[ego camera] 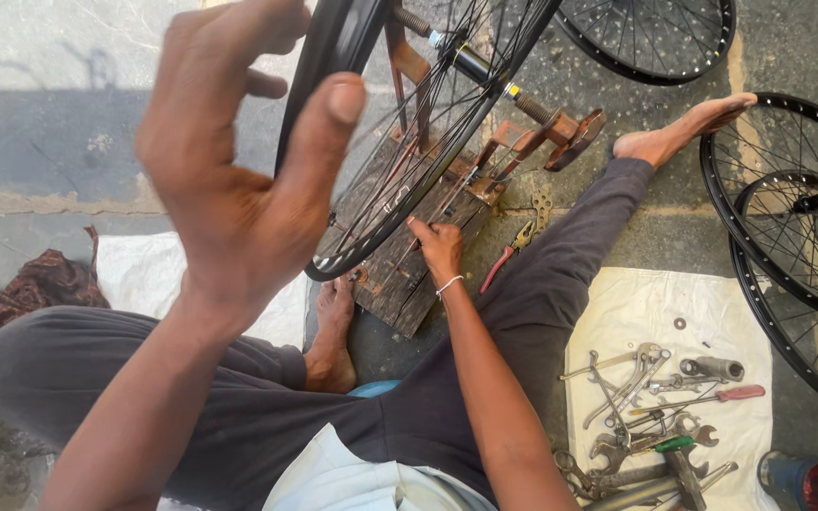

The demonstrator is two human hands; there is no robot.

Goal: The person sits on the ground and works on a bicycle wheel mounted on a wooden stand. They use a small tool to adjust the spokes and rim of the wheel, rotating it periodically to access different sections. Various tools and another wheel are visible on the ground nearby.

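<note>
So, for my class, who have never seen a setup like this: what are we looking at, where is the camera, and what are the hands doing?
The one picture comes from a camera worn on a person's head, looking down at their own lap and hands. The person sits on the ground with a black bicycle wheel mounted in a rusty stand on a wooden board. The left hand is raised, open and empty, near the rim. The right hand pinches at the spokes low on the wheel; whether it holds a small tool is unclear. Red-handled pliers lie by the board. A white cloth holds spanners and a screwdriver. More wheels lie to the right.
</note>
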